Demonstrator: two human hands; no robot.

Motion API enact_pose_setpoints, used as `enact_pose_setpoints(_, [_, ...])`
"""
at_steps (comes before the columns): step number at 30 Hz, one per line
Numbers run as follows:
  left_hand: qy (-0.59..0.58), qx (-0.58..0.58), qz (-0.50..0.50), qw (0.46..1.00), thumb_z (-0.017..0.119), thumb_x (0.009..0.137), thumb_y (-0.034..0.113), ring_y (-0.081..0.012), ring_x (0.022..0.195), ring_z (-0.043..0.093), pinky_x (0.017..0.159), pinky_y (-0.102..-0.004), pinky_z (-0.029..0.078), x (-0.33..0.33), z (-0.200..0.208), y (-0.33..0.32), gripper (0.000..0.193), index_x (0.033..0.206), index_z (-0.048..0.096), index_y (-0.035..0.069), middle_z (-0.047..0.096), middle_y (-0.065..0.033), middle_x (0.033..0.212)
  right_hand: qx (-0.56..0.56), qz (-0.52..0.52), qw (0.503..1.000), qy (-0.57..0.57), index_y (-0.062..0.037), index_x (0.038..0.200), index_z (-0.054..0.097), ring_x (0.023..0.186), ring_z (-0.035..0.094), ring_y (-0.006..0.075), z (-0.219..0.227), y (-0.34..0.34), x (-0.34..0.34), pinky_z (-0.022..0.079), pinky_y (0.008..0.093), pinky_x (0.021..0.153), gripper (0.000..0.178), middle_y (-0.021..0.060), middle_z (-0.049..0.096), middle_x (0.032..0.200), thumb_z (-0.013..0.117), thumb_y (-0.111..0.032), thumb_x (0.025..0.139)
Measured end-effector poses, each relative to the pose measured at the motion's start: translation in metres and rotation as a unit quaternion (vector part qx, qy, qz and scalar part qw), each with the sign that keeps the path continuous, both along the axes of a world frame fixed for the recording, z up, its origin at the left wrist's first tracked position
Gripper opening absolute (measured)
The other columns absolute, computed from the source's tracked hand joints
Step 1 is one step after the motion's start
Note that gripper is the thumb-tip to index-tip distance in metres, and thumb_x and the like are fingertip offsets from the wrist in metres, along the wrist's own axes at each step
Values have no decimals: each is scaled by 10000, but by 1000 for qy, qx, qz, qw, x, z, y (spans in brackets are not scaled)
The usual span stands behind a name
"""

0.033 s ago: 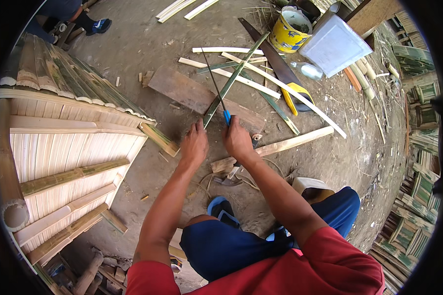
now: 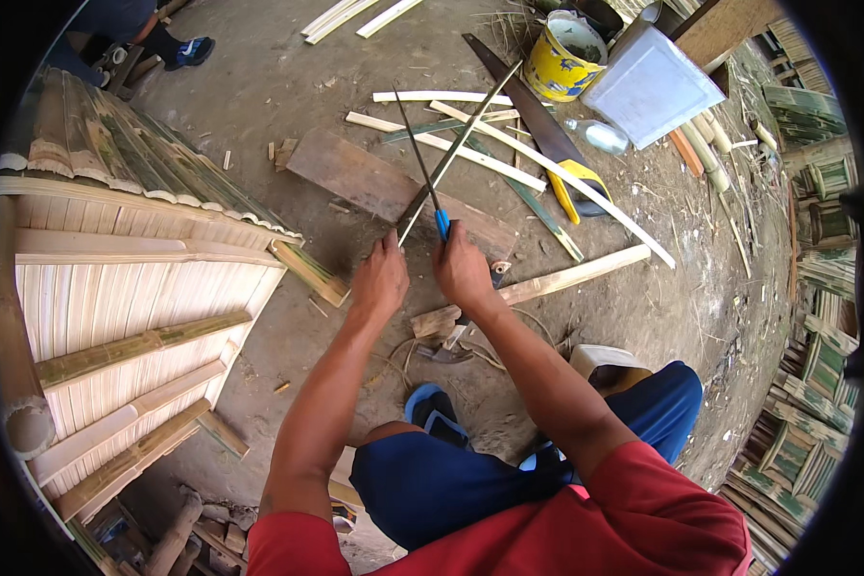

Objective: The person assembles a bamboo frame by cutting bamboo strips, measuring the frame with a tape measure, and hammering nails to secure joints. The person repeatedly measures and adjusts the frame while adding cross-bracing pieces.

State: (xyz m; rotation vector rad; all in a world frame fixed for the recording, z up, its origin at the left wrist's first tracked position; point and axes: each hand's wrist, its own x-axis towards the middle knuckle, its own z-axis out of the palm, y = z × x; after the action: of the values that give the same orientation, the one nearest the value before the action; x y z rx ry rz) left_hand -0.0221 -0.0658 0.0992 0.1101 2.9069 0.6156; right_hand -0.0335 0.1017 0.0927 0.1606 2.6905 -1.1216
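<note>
My left hand is closed around the lower end of a long, thin bamboo strip, which slants away up and to the right. In my right hand is a knife with a blue handle and a long, narrow dark blade. The blade points away and to the left, crossing the strip just beyond my hands; whether the two touch, I cannot tell. Below them a brown wooden plank lies on the ground. Several pale and green bamboo strips lie crossed beyond it.
On the left stands a bamboo-slat structure. A handsaw, a yellow bucket, a clear bottle and a whitish container are at the far right. A hammer lies near my foot. Another person's shoe shows far left.
The bamboo strip has turned in my left hand: its broad green face showed before, and now a narrower, paler edge shows. Both hands and the knife have hardly moved.
</note>
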Motion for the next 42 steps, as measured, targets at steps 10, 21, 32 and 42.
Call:
enact_pose_setpoints(10, [-117, 24, 48, 992, 468, 957, 74, -485, 951, 688, 830, -551, 565, -21, 11, 15, 263, 1190, 489, -47, 680, -333, 1035, 3, 25, 994, 110, 20, 1245, 420, 781, 640, 536, 62, -7, -17, 507, 607, 701, 380, 332, 651, 850, 585, -172, 962])
enact_pose_setpoints(21, [-124, 15, 30, 992, 478, 981, 101, -475, 1018, 669, 859, -553, 543, -17, 15, 11, 373, 1328, 451, -33, 659, -313, 1110, 75, 2, 992, -99, 8, 1191, 431, 928, 660, 541, 18, -7, -13, 512, 605, 831, 371, 354, 676, 991, 541, -277, 979])
enact_pose_setpoints(32, [23, -65, 18, 997, 626, 952, 159, -329, 1018, 585, 873, -467, 500, 88, -6, -56, 563, 1492, 478, 217, 549, -113, 1043, 40, 146, 966, 207, -73, 1182, 586, 985, 634, 448, 53, 22, 18, 519, 525, 839, 287, 189, 634, 1080, 656, -163, 919])
enact_pose_setpoints(42, [111, -90, 48, 989, 653, 939, 215, -292, 1166, 564, 952, -463, 458, 201, -23, -81, 537, 1458, 516, 215, 598, -88, 1218, 332, 548, 760, 106, -100, 1209, 645, 1196, 546, 239, -41, 28, 117, 352, 442, 1048, 310, 80, 599, 1261, 617, -147, 905])
